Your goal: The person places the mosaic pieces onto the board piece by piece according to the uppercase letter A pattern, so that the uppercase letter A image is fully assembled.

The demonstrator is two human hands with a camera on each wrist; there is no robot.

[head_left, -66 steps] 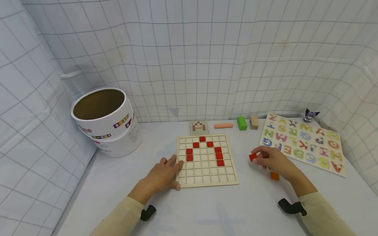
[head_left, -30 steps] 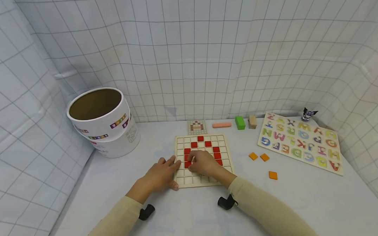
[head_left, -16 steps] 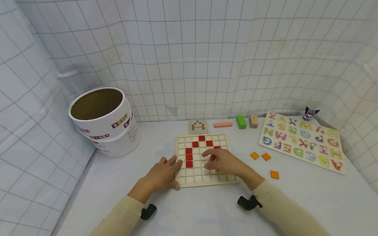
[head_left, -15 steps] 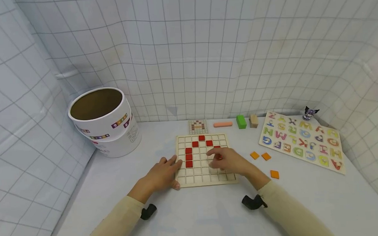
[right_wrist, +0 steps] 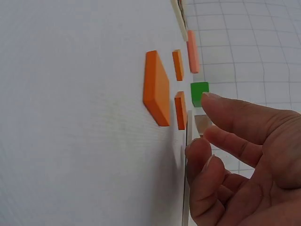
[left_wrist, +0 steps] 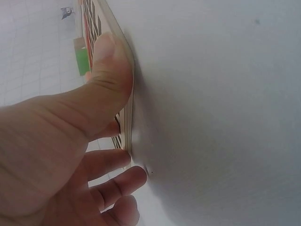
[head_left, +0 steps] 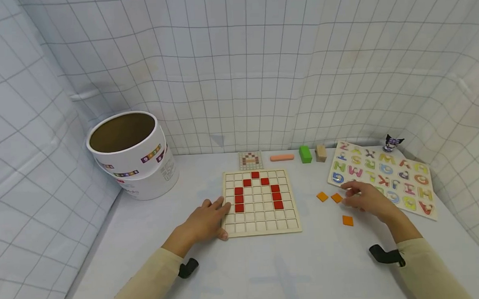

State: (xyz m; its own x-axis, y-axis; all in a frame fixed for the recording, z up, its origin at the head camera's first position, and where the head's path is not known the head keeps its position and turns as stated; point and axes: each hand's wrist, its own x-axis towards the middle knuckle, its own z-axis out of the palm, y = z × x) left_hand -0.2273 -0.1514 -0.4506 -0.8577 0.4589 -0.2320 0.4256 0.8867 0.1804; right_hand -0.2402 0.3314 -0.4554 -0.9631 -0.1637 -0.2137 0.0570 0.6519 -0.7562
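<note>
A square wooden grid board [head_left: 263, 226] lies on the table, with several red tiles [head_left: 239, 207] set in its cells as an arch. My left hand [head_left: 204, 220] rests at the board's left edge; in the left wrist view the thumb [left_wrist: 106, 70] lies along the rim. My right hand [head_left: 366, 199] hovers right of the board, thumb and fingers apart, holding nothing. Just beside its fingertips is an orange tile [head_left: 336, 198]. A second orange tile [head_left: 322, 196] lies to the left of that one, and a third orange tile [right_wrist: 156, 89] is nearer the person.
Behind the board lie a small pattern card [head_left: 250, 160], a salmon-coloured stick [head_left: 282, 157], a green block [head_left: 305, 154] and a plain wooden block [head_left: 321, 153]. At right is a letter puzzle board [head_left: 402, 200] with a small figurine [head_left: 392, 143]. A white bucket [head_left: 156, 173] stands left.
My right hand set a red tile into the grid's left column, let go, then moved right, away from the board to the orange tiles. The left hand stayed at the board's edge.
</note>
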